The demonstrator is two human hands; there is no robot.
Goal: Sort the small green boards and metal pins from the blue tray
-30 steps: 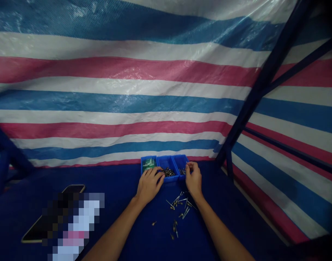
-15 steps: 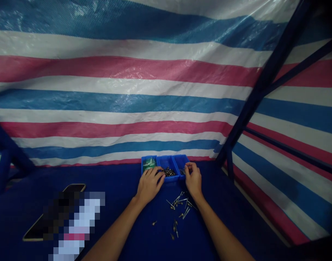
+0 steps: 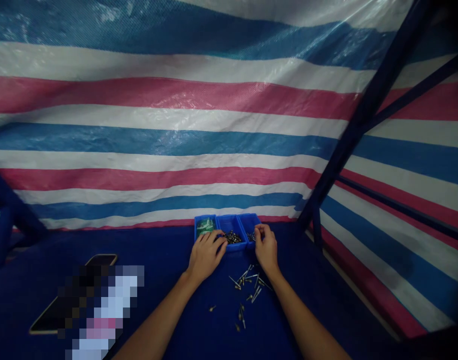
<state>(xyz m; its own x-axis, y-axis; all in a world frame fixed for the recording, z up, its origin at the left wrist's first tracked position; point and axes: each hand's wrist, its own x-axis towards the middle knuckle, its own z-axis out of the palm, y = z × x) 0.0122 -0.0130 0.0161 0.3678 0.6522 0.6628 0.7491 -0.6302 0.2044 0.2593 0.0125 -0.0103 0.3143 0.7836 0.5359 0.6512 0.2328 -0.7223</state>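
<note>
Three small blue bins stand side by side at the far edge of the dark blue table: a left bin (image 3: 204,225) with green contents, a middle bin (image 3: 232,234) with small dark metal parts, and a right bin (image 3: 250,224). My left hand (image 3: 205,255) lies palm down with its curled fingertips at the middle bin's front edge. My right hand (image 3: 267,246) is pinched at the right bin's front edge; what it holds is too small to name. Several loose metal screws (image 3: 247,287) lie scattered on the table between my forearms.
A phone (image 3: 73,295) lies at the left of the table, partly blurred out. A striped pink, white and blue tarp (image 3: 168,125) hangs behind the table. Dark blue frame bars (image 3: 349,135) rise at the right.
</note>
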